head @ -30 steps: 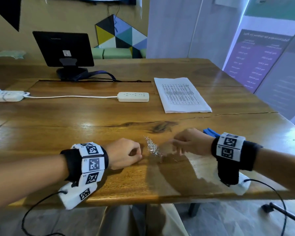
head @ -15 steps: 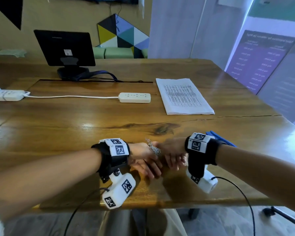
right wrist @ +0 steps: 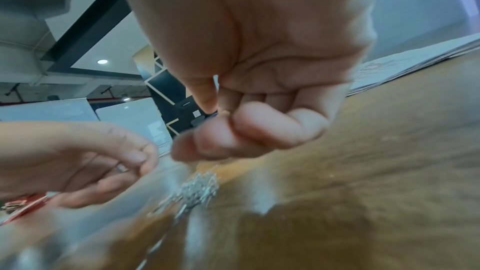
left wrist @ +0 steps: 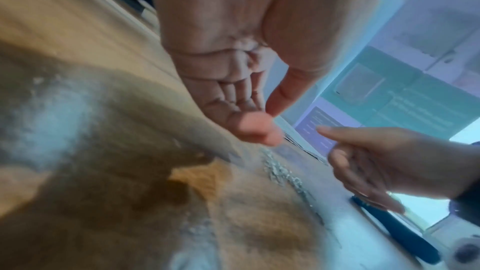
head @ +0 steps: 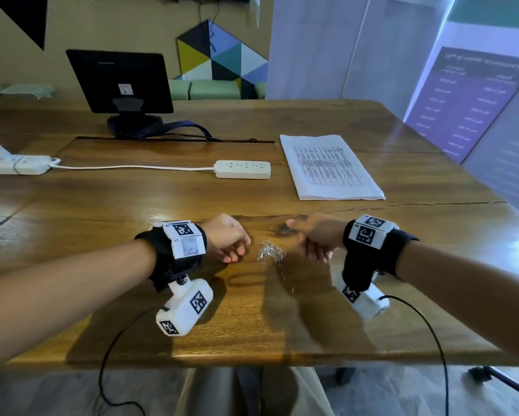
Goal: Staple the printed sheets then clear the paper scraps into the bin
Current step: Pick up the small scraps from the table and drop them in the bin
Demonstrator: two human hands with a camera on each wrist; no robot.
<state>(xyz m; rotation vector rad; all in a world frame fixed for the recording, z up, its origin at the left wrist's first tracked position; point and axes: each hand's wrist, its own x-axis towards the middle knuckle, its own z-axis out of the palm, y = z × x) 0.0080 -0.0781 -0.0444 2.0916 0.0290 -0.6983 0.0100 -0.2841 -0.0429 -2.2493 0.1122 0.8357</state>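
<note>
The two hands have separated. Half a second earlier they were pressed together over the small pile of loose staples; now the left hand sits at the pile's 9 o'clock and the right hand at its 3 o'clock, each just beside the pile and apart from it. The pile itself is more compact than it was one second ago, when it lay as a thin streak between the hands. A few stray staples remain at its 6 o'clock.

The left hand is loosely curled, palm turned inward, with nothing visible in it in the left wrist view. The right hand has its fingers curled toward the palm and the thumb extended; whether it pinches any staples cannot be determined from the blurred right wrist view.

The printed sheets lie as a squared stack at 1 o'clock from the pile, well apart from both hands, on the wooden worktop. No staple is discernible in them at this range. A dark blue tool, probably the stapler, lies on the worktop beyond the right hand. No bin is in view.

Judgement: the gathering stroke appears complete, and the debris is consolidated for pickup. The next step likely requires scooping the pile and collecting the strays before carrying them to the bin.
</note>
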